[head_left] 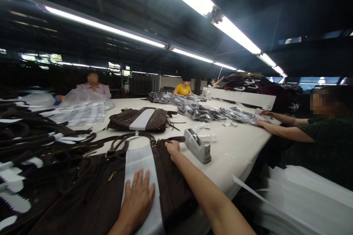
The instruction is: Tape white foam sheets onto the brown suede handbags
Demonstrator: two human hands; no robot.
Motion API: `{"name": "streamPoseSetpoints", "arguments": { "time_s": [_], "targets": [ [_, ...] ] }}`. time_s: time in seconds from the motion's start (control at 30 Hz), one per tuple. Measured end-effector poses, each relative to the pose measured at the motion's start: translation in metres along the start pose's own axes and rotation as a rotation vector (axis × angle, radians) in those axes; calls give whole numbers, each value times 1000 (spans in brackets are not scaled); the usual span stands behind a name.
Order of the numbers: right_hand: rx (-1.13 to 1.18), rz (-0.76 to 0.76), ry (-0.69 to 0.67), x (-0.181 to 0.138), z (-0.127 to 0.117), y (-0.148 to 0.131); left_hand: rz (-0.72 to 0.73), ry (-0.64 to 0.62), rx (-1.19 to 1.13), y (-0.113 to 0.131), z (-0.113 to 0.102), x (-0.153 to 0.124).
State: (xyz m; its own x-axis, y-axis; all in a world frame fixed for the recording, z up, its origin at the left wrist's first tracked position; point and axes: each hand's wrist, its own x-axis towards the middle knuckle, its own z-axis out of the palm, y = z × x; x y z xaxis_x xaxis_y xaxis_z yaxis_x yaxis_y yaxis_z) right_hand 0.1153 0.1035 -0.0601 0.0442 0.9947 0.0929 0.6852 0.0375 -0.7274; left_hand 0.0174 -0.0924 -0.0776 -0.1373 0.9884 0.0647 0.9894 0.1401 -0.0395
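Note:
A dark brown handbag lies flat on the table in front of me, a white paper strip running across its middle. My left hand rests on that strip, palm down with its fingers spread. At the bag's upper right corner, the fingers of my right hand are closed on the edge. Curved handles stick out above the bag's top, and a small brass-coloured zip pull shows on its front. Just right of my right hand stands a grey tape dispenser.
Another brown bag with a paper band lies beyond mine. More brown bags are heaped at left. Plastic-wrapped bags cover the far table. A co-worker handles them at right; white sheets stack nearby.

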Motion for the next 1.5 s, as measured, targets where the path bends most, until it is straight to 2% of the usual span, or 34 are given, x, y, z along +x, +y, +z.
{"name": "streamPoseSetpoints", "arguments": {
  "time_s": [0.1,0.23,0.3,0.37,0.4,0.47,0.53,0.6,0.67,0.73,0.83,0.93,1.03,1.13,1.2,1.33,1.5],
  "targets": [
    [-12,-33,21,5,14,-7,-39,-4,38,-2,-2,9],
    [-71,-79,23,-1,24,2,-35,-4,12,-4,-1,11],
    [-103,-150,62,-3,27,7,-32,-9,-18,-5,1,9],
    [-157,-295,113,-2,30,10,-32,-9,-47,-4,2,7],
    [-191,-384,97,-1,31,11,-32,-8,-61,-4,2,6],
    [-258,-520,-32,2,34,14,-32,-4,-90,-4,3,6],
    [-301,-555,-194,4,35,17,-38,-2,-116,-4,4,6],
    [-324,-541,-255,3,35,19,-48,6,-143,-3,5,6],
    [-327,-537,-204,-2,33,18,-58,10,-170,-3,4,7],
    [-297,-568,-86,-14,31,12,-61,-3,-185,-3,1,7],
    [-148,-729,50,-37,31,-5,-38,-57,-166,-6,-9,11],
    [-52,-873,-72,-57,36,-19,37,-93,-147,-12,-16,16],
    [-100,-847,-196,-62,42,-26,92,19,-183,-20,-10,20],
    [-155,-786,-181,-60,44,-26,37,222,-291,-25,0,19],
    [-209,-787,-171,-59,46,-26,0,299,-362,-27,4,18],
    [-243,-834,-182,-58,55,-29,-64,363,-390,-27,12,22],
    [-118,-759,-172,-45,65,-37,-71,381,-358,-28,27,35]
  ]
}}
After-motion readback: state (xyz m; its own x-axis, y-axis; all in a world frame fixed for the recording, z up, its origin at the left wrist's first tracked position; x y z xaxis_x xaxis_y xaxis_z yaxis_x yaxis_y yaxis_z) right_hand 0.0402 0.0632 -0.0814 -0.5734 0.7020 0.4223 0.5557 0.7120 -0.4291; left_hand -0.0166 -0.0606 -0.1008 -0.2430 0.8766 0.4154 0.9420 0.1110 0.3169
